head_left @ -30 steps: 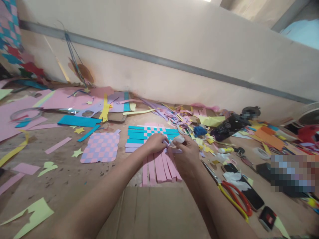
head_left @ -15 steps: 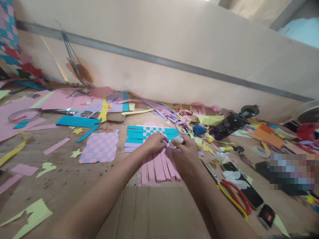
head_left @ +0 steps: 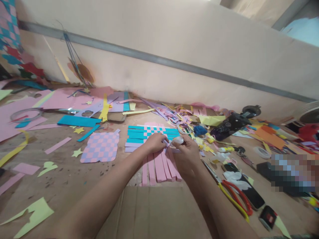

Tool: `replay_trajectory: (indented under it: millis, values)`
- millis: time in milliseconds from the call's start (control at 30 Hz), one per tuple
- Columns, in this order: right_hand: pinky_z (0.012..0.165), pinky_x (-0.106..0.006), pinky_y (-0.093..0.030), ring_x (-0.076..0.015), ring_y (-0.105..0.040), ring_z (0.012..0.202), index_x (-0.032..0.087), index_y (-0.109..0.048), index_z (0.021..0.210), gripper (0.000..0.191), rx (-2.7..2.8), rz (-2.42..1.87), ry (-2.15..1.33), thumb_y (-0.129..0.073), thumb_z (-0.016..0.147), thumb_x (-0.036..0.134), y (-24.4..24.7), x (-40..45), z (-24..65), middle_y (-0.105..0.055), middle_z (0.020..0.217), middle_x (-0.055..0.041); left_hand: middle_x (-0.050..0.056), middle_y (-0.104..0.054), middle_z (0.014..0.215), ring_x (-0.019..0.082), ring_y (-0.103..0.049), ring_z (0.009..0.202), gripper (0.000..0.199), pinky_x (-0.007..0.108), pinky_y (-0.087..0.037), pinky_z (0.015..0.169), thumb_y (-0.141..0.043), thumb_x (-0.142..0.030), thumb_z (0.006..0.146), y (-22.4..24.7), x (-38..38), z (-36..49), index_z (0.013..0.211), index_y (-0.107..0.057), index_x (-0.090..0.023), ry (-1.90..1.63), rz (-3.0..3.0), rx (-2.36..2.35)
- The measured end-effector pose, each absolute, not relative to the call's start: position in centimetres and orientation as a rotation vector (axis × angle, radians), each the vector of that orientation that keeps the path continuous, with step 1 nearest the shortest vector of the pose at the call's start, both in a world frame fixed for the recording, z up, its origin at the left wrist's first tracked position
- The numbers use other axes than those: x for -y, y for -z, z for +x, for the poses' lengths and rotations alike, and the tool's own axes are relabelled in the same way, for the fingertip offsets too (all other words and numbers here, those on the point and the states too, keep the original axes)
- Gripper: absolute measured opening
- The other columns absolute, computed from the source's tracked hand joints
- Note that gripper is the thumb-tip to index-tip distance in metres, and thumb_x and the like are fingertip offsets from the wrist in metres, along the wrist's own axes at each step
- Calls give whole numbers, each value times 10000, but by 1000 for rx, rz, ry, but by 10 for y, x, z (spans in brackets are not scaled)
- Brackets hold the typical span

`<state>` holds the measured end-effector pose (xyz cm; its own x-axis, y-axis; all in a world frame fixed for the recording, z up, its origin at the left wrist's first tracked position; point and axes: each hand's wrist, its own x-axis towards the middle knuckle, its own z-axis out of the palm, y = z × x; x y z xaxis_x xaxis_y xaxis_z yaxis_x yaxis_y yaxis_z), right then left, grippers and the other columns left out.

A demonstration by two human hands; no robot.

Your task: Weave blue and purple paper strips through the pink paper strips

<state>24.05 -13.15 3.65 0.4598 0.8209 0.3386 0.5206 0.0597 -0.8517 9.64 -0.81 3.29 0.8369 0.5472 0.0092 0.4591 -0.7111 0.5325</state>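
My left hand (head_left: 156, 143) pinches the end of a pale strip (head_left: 165, 142) at the edge of a cyan and pink paper weave (head_left: 152, 132). My right hand (head_left: 186, 155) grips a small white glue bottle (head_left: 177, 140), with its tip close to that strip. Loose pink paper strips (head_left: 157, 169) fan out toward me beneath both hands. To the left lies a pink and lilac checked paper mat (head_left: 101, 147), which neither hand touches.
Paper scraps, stars and coloured sheets cover the low work surface. Red and yellow handled scissors (head_left: 235, 199) and a black phone (head_left: 251, 196) lie right of my right arm. A cardboard sheet (head_left: 154, 212) lies under my forearms, and a pale wall runs behind.
The view has shifted slightly. Both hands stay at the weave, and the white bottle's tip sits a little closer to the pale strip.
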Motion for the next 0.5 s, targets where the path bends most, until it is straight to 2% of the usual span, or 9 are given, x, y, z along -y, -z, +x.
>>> replay_trajectory:
  millis: [133, 267, 500]
  values:
    - [690, -349, -405, -218, -568, 739, 238, -684, 700, 227, 1253, -1620, -327, -764, 754, 444, -39, 131, 243, -640, 740, -5, 98, -782, 1144, 266, -705, 1087, 342, 318, -526, 929, -648, -194, 870, -31, 8, 96, 1157, -831, -229, -220, 2498, -746]
    - [759, -362, -464, -236, -606, 817, 242, -710, 817, 208, 1218, -1556, -414, -774, 753, 429, -36, 130, 249, -687, 825, -20, 96, -781, 1136, 274, -708, 1087, 336, 330, -527, 947, -651, -212, 871, -29, 7, 97, 1151, -834, -242, -221, 2498, -750]
    - [768, -366, -519, -235, -653, 824, 230, -717, 983, 337, 1109, -1468, -616, -825, 741, 440, -37, 137, 258, -727, 879, -26, 99, -781, 1139, 278, -703, 1104, 340, 337, -522, 960, -632, -206, 880, -29, 7, 96, 1152, -833, -240, -227, 2489, -736]
